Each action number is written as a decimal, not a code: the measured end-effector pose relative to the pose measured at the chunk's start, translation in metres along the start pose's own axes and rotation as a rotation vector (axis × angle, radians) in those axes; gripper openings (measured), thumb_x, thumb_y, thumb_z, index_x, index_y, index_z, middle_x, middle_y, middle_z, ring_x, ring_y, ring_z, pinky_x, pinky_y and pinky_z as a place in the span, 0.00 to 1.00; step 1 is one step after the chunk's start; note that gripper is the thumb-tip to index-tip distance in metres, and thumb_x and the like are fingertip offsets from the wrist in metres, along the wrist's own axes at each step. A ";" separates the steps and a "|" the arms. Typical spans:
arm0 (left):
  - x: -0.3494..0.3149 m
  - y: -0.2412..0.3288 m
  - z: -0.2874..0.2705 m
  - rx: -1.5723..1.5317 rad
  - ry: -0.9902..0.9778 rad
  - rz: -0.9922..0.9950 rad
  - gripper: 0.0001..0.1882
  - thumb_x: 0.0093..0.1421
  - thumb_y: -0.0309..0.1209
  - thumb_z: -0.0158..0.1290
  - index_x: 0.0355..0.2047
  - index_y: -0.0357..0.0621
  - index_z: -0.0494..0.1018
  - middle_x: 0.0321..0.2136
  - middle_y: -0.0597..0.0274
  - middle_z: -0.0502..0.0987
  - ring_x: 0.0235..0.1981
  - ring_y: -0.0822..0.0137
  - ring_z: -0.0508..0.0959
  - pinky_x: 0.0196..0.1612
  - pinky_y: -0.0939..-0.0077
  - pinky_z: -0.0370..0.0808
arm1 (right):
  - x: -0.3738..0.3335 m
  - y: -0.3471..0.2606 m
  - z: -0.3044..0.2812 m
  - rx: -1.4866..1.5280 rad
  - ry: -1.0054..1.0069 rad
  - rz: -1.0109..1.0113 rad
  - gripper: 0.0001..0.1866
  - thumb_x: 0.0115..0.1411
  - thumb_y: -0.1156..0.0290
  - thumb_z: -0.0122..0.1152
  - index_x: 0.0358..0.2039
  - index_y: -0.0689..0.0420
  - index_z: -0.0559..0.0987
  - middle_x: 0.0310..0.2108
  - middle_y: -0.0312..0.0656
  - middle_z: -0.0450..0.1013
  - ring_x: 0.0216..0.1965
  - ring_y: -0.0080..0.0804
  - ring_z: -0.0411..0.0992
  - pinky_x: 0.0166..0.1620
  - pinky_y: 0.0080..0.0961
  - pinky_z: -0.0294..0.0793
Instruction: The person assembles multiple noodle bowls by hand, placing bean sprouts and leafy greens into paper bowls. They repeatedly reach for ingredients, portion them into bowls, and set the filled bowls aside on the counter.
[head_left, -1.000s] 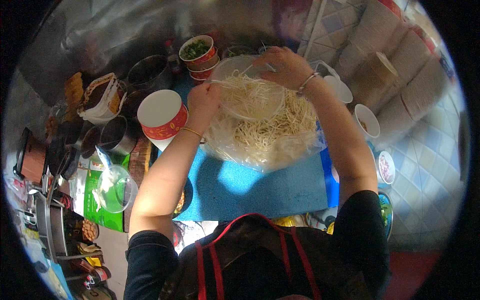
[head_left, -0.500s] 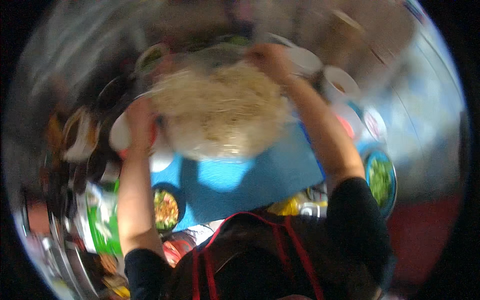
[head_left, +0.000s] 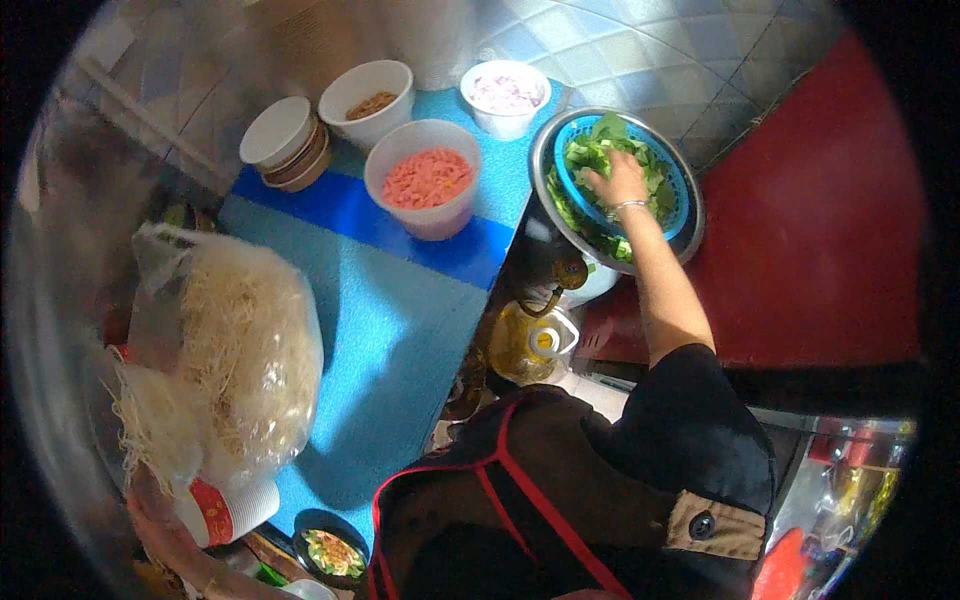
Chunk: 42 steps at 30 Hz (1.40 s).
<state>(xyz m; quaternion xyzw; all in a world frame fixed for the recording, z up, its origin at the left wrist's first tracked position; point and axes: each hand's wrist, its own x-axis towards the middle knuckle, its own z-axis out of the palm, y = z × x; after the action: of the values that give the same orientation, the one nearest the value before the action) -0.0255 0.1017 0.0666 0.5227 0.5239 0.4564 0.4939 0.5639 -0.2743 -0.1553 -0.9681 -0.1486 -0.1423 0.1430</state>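
My right hand (head_left: 622, 182) is in a blue basket (head_left: 684, 190) at the upper right, its fingers curled into cut leafy greens (head_left: 607, 132). The basket sits inside a metal bowl (head_left: 697, 235), with more leaves beneath it. At the lower left, my left hand (head_left: 148, 492) is under a clump of pale thin noodles (head_left: 150, 420), which it appears to hold up; its fingers are mostly hidden. Beside it a large clear plastic bag (head_left: 285, 385) full of the same noodles lies on the blue table (head_left: 385, 370). A stack of white-and-red paper bowls (head_left: 235, 512) stands by that hand.
Toward the far edge stand tubs of pink shredded food (head_left: 430, 180), brown pieces (head_left: 370, 105) and chopped purple-white onion (head_left: 505, 93), plus stacked bowls (head_left: 285, 145). A black bowl of mixed food (head_left: 332, 553) sits near me. An oil jug (head_left: 522, 345) stands below the table's right edge.
My view has turned right. My right hand has gone from the noodle bag into the greens. The bag now rests on the table at the left, and a noodle clump is by my left hand.
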 end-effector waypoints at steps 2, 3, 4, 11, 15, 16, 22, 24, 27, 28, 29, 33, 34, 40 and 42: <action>-0.029 0.003 0.038 0.093 -0.006 0.046 0.22 0.58 0.38 0.39 0.49 0.37 0.63 0.48 0.55 0.66 0.50 0.63 0.64 0.53 0.69 0.60 | 0.008 0.042 0.000 -0.045 -0.252 0.388 0.38 0.43 0.53 0.62 0.53 0.50 0.60 0.53 0.47 0.56 0.52 0.47 0.57 0.52 0.37 0.60; -0.043 0.001 0.055 0.117 -0.036 0.073 0.22 0.57 0.38 0.39 0.48 0.37 0.64 0.47 0.55 0.66 0.50 0.63 0.65 0.52 0.70 0.60 | 0.012 0.069 0.019 0.016 -0.268 0.453 0.40 0.43 0.52 0.62 0.55 0.51 0.58 0.54 0.49 0.55 0.54 0.47 0.55 0.53 0.38 0.58; -0.057 -0.003 0.072 0.142 -0.063 0.100 0.21 0.57 0.37 0.40 0.47 0.37 0.64 0.46 0.55 0.67 0.49 0.63 0.65 0.51 0.70 0.60 | 0.016 0.096 0.039 0.077 -0.282 0.518 0.42 0.42 0.50 0.62 0.56 0.51 0.56 0.55 0.51 0.53 0.55 0.48 0.54 0.54 0.40 0.57; -0.107 -0.011 0.183 0.175 -0.186 -0.093 0.20 0.52 0.39 0.47 0.40 0.36 0.70 0.38 0.58 0.73 0.39 0.65 0.71 0.35 0.76 0.68 | 0.025 0.104 0.081 0.147 -0.560 0.545 0.49 0.40 0.45 0.61 0.55 0.61 0.53 0.54 0.56 0.56 0.56 0.47 0.54 0.53 0.41 0.57; -0.121 -0.022 0.220 0.229 -0.416 -0.055 0.21 0.53 0.40 0.47 0.39 0.35 0.70 0.40 0.53 0.72 0.37 0.62 0.74 0.27 0.76 0.72 | 0.029 0.074 0.038 0.132 -0.535 0.468 0.47 0.38 0.49 0.65 0.57 0.49 0.54 0.58 0.53 0.48 0.58 0.50 0.49 0.52 0.42 0.59; -0.127 -0.023 0.232 0.222 -0.486 -0.039 0.21 0.54 0.41 0.47 0.38 0.34 0.70 0.39 0.53 0.72 0.37 0.61 0.74 0.27 0.76 0.73 | 0.028 0.071 0.028 0.076 -0.486 0.494 0.47 0.38 0.49 0.65 0.57 0.47 0.53 0.59 0.53 0.45 0.58 0.51 0.48 0.53 0.42 0.59; -0.139 -0.060 0.271 0.172 -0.727 -0.107 0.16 0.57 0.33 0.43 0.38 0.33 0.71 0.40 0.52 0.72 0.38 0.63 0.74 0.30 0.75 0.77 | 0.034 0.099 0.092 0.070 -0.459 0.463 0.41 0.38 0.55 0.65 0.54 0.47 0.59 0.50 0.53 0.59 0.51 0.47 0.58 0.51 0.36 0.61; -0.153 -0.065 0.293 0.153 -0.786 -0.183 0.16 0.57 0.33 0.43 0.38 0.32 0.70 0.41 0.52 0.71 0.38 0.63 0.74 0.31 0.73 0.77 | 0.037 0.087 0.080 0.123 -0.445 0.400 0.35 0.39 0.60 0.65 0.50 0.49 0.65 0.45 0.52 0.66 0.47 0.45 0.64 0.49 0.32 0.64; -0.160 -0.086 0.316 0.145 -0.894 -0.192 0.17 0.58 0.33 0.42 0.40 0.31 0.69 0.42 0.53 0.71 0.39 0.64 0.73 0.32 0.72 0.77 | 0.040 0.076 0.045 0.215 -0.379 0.332 0.28 0.40 0.64 0.64 0.45 0.52 0.71 0.40 0.51 0.70 0.43 0.44 0.68 0.46 0.31 0.67; -0.161 -0.096 0.323 0.165 -0.933 -0.200 0.17 0.58 0.33 0.42 0.41 0.32 0.69 0.41 0.54 0.71 0.39 0.64 0.73 0.32 0.73 0.77 | 0.039 0.082 0.038 0.256 -0.329 0.320 0.27 0.40 0.64 0.64 0.45 0.52 0.71 0.40 0.52 0.70 0.43 0.44 0.68 0.46 0.31 0.67; -0.161 -0.103 0.333 0.163 -0.952 -0.210 0.17 0.58 0.33 0.42 0.42 0.32 0.69 0.41 0.56 0.71 0.39 0.65 0.73 0.34 0.73 0.76 | 0.038 0.085 0.034 0.254 -0.229 0.348 0.26 0.40 0.64 0.65 0.43 0.52 0.73 0.39 0.51 0.70 0.42 0.43 0.69 0.45 0.31 0.67; -0.180 -0.116 0.378 0.090 -0.927 -0.270 0.16 0.58 0.34 0.44 0.38 0.32 0.70 0.34 0.57 0.73 0.35 0.65 0.74 0.32 0.74 0.74 | 0.041 0.109 0.035 0.300 -0.141 0.397 0.25 0.39 0.66 0.64 0.42 0.54 0.73 0.35 0.49 0.72 0.39 0.43 0.71 0.43 0.30 0.68; -0.174 -0.138 0.390 0.158 -0.975 -0.157 0.16 0.57 0.35 0.44 0.35 0.33 0.71 0.32 0.58 0.73 0.32 0.67 0.74 0.30 0.76 0.72 | 0.042 0.105 0.022 0.400 -0.080 0.417 0.22 0.40 0.69 0.63 0.39 0.55 0.74 0.33 0.46 0.73 0.36 0.37 0.72 0.41 0.27 0.69; -0.187 -0.171 0.447 0.278 -0.921 0.214 0.14 0.51 0.34 0.45 0.19 0.32 0.67 0.12 0.52 0.65 0.16 0.71 0.63 0.21 0.72 0.63 | 0.029 0.028 -0.087 0.885 -0.042 -0.016 0.13 0.44 0.80 0.55 0.33 0.57 0.75 0.30 0.35 0.72 0.32 0.19 0.68 0.38 0.18 0.68; -0.193 -0.174 0.450 0.285 -0.904 0.277 0.14 0.51 0.34 0.45 0.19 0.32 0.67 0.12 0.50 0.64 0.15 0.69 0.63 0.21 0.72 0.63 | 0.016 -0.008 -0.095 0.672 -0.147 -0.262 0.15 0.42 0.78 0.59 0.35 0.55 0.75 0.32 0.40 0.72 0.35 0.29 0.70 0.40 0.22 0.69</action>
<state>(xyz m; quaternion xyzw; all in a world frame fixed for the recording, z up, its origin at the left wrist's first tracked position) 0.3985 -0.1142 -0.1421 0.7955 0.2399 0.1691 0.5301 0.5541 -0.2933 -0.0611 -0.8474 -0.3197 -0.0329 0.4226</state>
